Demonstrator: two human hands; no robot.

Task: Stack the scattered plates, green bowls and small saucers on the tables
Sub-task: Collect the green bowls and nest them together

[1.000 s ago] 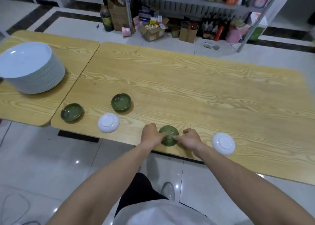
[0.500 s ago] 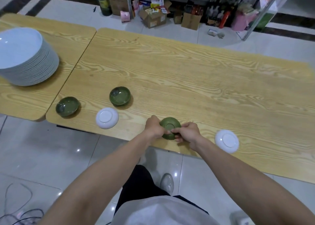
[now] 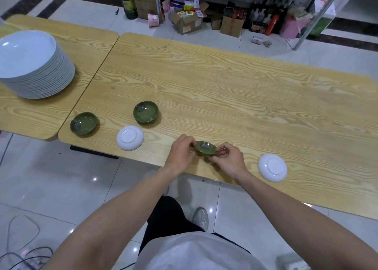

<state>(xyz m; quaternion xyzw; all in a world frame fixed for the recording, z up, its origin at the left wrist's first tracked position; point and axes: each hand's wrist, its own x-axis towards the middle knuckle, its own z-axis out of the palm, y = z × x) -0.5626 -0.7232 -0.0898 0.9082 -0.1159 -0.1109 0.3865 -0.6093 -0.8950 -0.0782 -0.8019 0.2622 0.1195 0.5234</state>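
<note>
I hold a small green bowl (image 3: pixel 205 147) between both hands near the front edge of the big wooden table (image 3: pixel 235 90). My left hand (image 3: pixel 181 151) pinches its left rim and my right hand (image 3: pixel 230 160) pinches its right rim; its hollow side faces up. Two more green bowls (image 3: pixel 146 112) (image 3: pixel 83 123) stand upright further left. One white saucer (image 3: pixel 130 137) lies upside down left of my hands, another white saucer (image 3: pixel 272 167) lies upside down to the right. A tall stack of white plates (image 3: pixel 32 65) stands on the left table (image 3: pixel 86 43).
The two tables meet at a narrow seam. Beyond them, boxes (image 3: pixel 187 21), a dark bottle (image 3: pixel 128 3) and a metal shelf leg (image 3: pixel 319 14) stand on the tiled floor. Cables (image 3: pixel 22 253) lie on the floor at lower left.
The green bowl lay upside down on the table a second ago; my two hands have turned it over, and it now faces up between them. The other dishes have not moved.
</note>
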